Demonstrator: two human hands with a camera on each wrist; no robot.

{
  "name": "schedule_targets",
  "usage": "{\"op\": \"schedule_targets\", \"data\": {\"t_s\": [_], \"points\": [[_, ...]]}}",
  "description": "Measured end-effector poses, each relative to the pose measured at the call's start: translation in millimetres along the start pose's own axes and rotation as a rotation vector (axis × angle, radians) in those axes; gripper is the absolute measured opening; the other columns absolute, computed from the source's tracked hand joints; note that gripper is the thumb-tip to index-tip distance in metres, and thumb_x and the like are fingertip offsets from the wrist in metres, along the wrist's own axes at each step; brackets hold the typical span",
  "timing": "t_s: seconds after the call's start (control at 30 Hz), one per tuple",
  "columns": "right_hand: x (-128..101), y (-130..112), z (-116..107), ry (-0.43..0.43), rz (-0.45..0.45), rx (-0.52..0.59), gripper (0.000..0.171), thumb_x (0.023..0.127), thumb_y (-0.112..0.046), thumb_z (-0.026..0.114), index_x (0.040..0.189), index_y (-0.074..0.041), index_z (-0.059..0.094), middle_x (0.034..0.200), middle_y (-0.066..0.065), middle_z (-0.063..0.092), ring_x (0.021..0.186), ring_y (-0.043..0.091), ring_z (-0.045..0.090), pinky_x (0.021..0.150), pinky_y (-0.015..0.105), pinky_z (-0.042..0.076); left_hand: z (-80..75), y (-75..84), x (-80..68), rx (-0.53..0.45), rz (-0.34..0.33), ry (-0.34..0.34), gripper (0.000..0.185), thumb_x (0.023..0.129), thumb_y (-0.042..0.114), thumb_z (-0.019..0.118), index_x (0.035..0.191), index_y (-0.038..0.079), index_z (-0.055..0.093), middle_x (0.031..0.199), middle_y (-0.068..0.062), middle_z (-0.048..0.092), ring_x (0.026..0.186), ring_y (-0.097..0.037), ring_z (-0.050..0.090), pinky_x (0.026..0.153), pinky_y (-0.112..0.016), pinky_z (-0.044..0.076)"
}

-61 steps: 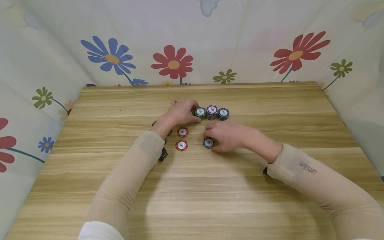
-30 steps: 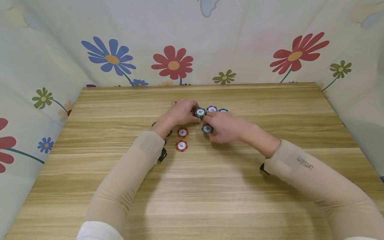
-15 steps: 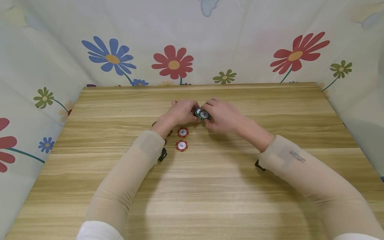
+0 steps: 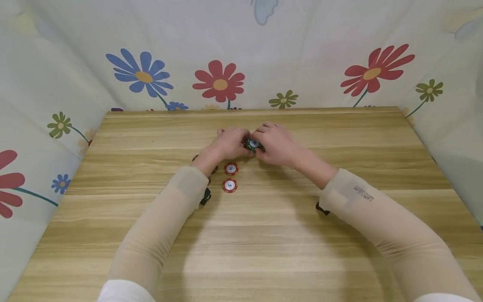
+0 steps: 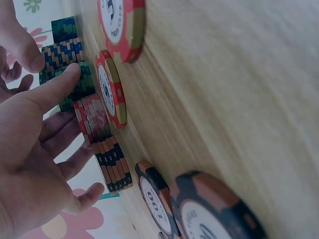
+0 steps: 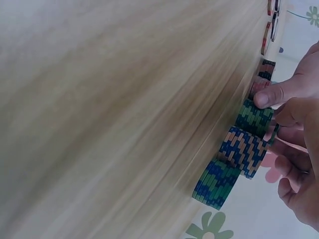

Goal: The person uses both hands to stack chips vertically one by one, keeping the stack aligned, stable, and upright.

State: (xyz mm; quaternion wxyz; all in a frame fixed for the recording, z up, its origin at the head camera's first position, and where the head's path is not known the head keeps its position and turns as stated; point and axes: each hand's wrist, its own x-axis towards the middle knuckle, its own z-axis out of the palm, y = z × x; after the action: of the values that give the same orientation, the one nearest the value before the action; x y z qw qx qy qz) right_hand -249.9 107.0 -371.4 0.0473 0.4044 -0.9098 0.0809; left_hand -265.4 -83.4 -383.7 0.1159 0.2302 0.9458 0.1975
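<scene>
My left hand point(image 4: 228, 144) steadies the stack of green poker chips point(image 6: 251, 117), its thumb on the near side and fingers behind. Above that stack, my right hand point(image 4: 277, 144) pinches a green poker chip point(image 4: 254, 143) marked with a number, which overlaps the stack's top in the head view. To the right of the green stack stand a blue-and-pink stack point(image 6: 242, 149) and a blue-and-green stack point(image 6: 215, 184), hidden behind my right hand in the head view. On the other side, in the left wrist view, are a red stack point(image 5: 93, 117) and a black-and-orange stack point(image 5: 112, 164).
Two loose red chips point(image 4: 229, 185) marked 5 lie flat in front of the row. Several loose black-and-orange chips point(image 5: 154, 199) lie to their left, mostly under my left forearm in the head view. The wooden table point(image 4: 271, 235) ends at a flower-printed cloth point(image 4: 317, 63).
My right hand has carried the green chip from the table away from me to the top of the green stack, covering the stacks on the right. My left hand has stayed in place.
</scene>
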Motion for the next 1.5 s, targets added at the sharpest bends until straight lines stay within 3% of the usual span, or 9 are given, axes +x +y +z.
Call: {"op": "schedule_targets", "data": {"t_s": [0.27,0.87,1.5], "points": [[5,0,4,-0.006,0.019,-0.016,0.029,0.087,-0.016,0.073,0.113,-0.003,0.071,0.114,0.014,0.071,0.109,0.034,0.058,0.087,0.05,0.046,1.3,-2.8,2.0,0.005,0.005,0.015,0.032,0.09,0.036,0.081,0.11,0.014,0.068,0.104,0.001,0.069,0.101,-0.021,0.06,0.096,-0.055,0.026],[2,4,9,-0.039,0.048,-0.013,0.035,0.094,-0.021,0.07,0.125,-0.004,0.068,0.126,0.015,0.066,0.121,0.035,0.054,0.096,0.057,0.042,3.5,-2.9,1.1,0.005,0.01,0.017,0.033,0.091,0.036,0.08,0.112,0.014,0.069,0.105,0.0,0.069,0.103,-0.021,0.059,0.097,-0.057,0.025],[-8,0,6,0.0,0.003,-0.001,0.033,0.097,-0.021,0.068,0.126,-0.004,0.067,0.127,0.015,0.062,0.121,0.034,0.052,0.094,0.056,0.042,-0.9,-5.8,-2.7,0.019,0.024,0.005,0.049,0.088,0.035,0.083,0.127,0.012,0.065,0.116,-0.003,0.068,0.109,-0.022,0.06,0.095,-0.054,0.029]]}}
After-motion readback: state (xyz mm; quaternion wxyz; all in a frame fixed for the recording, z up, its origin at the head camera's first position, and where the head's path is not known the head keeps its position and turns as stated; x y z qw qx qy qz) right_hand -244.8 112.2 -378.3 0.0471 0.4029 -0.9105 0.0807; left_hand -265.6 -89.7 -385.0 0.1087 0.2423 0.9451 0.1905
